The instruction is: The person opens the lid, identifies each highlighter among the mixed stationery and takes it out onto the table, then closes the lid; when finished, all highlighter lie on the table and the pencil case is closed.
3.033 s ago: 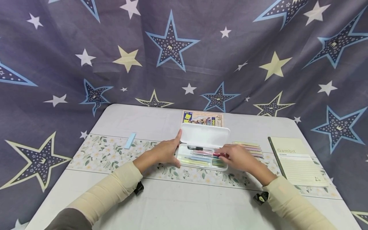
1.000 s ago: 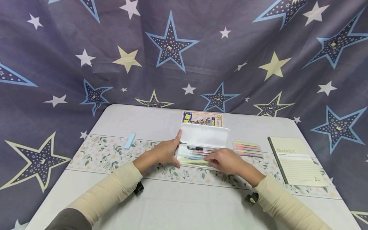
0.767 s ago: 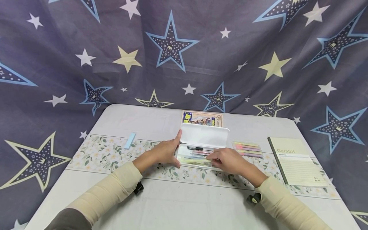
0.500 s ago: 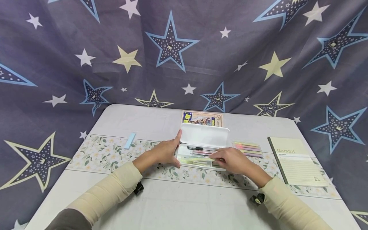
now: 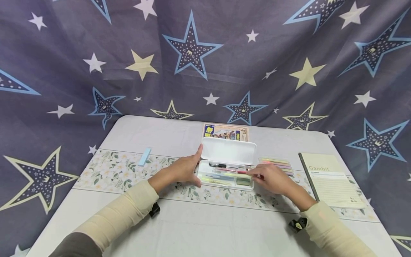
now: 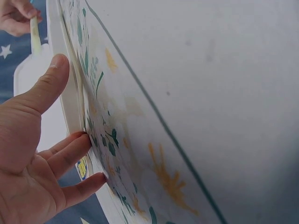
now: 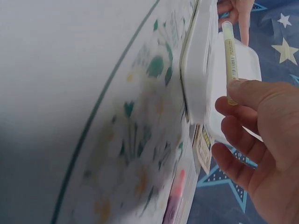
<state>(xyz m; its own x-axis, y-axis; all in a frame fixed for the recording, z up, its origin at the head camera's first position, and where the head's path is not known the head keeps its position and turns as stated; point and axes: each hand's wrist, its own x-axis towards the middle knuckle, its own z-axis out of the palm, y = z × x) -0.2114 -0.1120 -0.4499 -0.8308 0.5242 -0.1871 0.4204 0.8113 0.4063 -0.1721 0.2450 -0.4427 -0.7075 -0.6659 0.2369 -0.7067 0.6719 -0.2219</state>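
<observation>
A white pencil case [image 5: 228, 150] lies with its lid raised on the floral strip. Inside are a black pen [image 5: 218, 165], other slim pens and a small dark green block [image 5: 243, 182] in the right front compartment. My left hand [image 5: 184, 168] rests at the case's left end, thumb near the front and forefinger by the lid. Above the case's right part, my right hand [image 5: 269, 178] pinches a yellow highlighter [image 7: 231, 58] between thumb and forefinger. Its free end points left in the head view.
Several coloured highlighters [image 5: 276, 162] lie right of the case. Farther right is a notebook [image 5: 334, 182]. A light blue strip [image 5: 145, 156] lies to the left, and a printed booklet [image 5: 226, 132] sits behind the lid.
My right hand has moved from the case's right end to its front compartment, then drawn back rightwards, lifting the yellow highlighter. My left hand has stayed at the left end.
</observation>
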